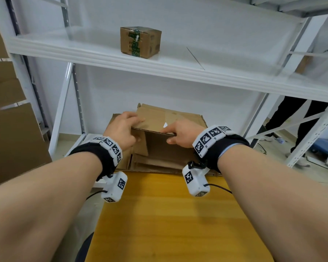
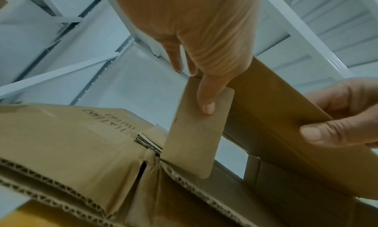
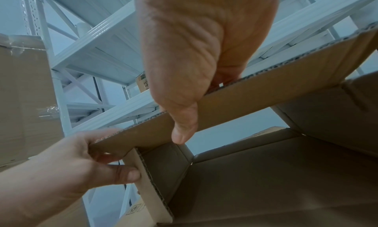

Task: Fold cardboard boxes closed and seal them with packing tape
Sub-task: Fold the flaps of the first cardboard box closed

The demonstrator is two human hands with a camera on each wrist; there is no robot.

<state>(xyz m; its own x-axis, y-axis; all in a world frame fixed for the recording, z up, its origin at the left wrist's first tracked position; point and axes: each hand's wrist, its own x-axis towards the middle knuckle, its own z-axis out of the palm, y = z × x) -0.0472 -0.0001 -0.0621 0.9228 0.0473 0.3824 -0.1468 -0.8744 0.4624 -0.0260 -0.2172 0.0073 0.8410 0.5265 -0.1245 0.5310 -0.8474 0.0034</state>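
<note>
Hands pinching box flap edge

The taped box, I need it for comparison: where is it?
Head view: the small taped box sits on the upper white shelf, above and behind both hands.

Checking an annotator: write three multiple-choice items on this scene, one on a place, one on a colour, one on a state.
1. Where does the small taped box stand?
A. on the white shelf
B. on the table
C. on the floor

2. What colour is the table top?
A. white
B. yellow
C. black

3. What are the left hand and right hand doing?
A. hanging idle
B. pressing tape
C. holding a flap of the open cardboard box

Answers: A, it sits on the shelf above; B, yellow wood grain; C, both thumbs and fingers pinch the flap's edge.
</note>
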